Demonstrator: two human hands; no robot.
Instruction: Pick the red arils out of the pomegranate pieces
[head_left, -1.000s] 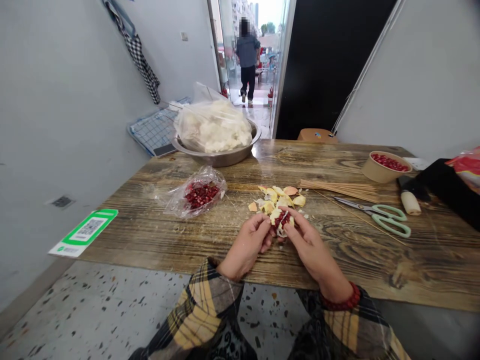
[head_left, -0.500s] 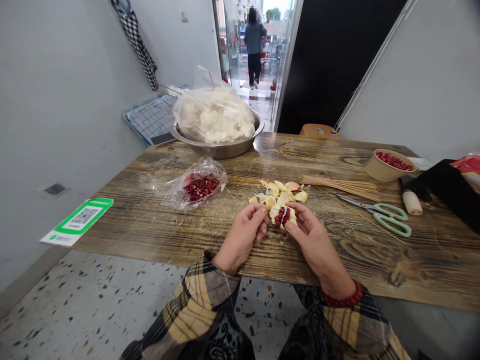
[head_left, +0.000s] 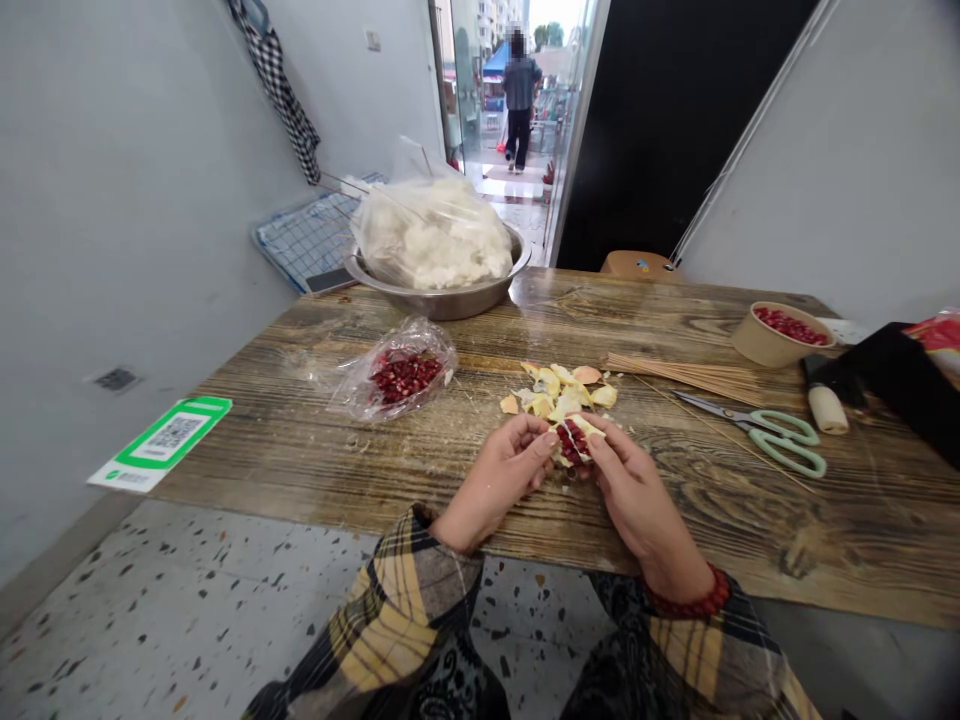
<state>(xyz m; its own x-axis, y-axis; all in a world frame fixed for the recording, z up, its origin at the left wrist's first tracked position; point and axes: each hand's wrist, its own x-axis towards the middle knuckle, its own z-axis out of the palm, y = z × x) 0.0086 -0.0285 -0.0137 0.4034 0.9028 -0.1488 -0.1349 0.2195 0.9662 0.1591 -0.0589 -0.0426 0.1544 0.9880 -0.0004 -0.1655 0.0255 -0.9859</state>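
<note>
A piece of pomegranate (head_left: 574, 442), red seeds showing between pale yellow rind, is held above the wooden table between my two hands. My left hand (head_left: 510, 465) pinches its left edge with thumb and fingertips. Around its right side my right hand (head_left: 630, 480) is closed, the thumb on the near face. Just beyond the fingers lies a heap of torn pomegranate peel (head_left: 559, 388). Loose red seeds (head_left: 405, 376) fill a clear plastic bag (head_left: 352, 392) to the left. More seeds sit in a paper bowl (head_left: 766, 338) at the right.
Scissors with green handles (head_left: 787, 440) and a bundle of thin wooden sticks (head_left: 679, 375) lie to the right. A metal basin (head_left: 450, 303) with a plastic bag of white stuff stands at the back. A QR-code card (head_left: 161, 440) is at the left edge. A person (head_left: 519, 100) walks outside.
My left hand has moved right and now grips the pomegranate piece, whose seed side has turned slightly. The person outside has moved farther off.
</note>
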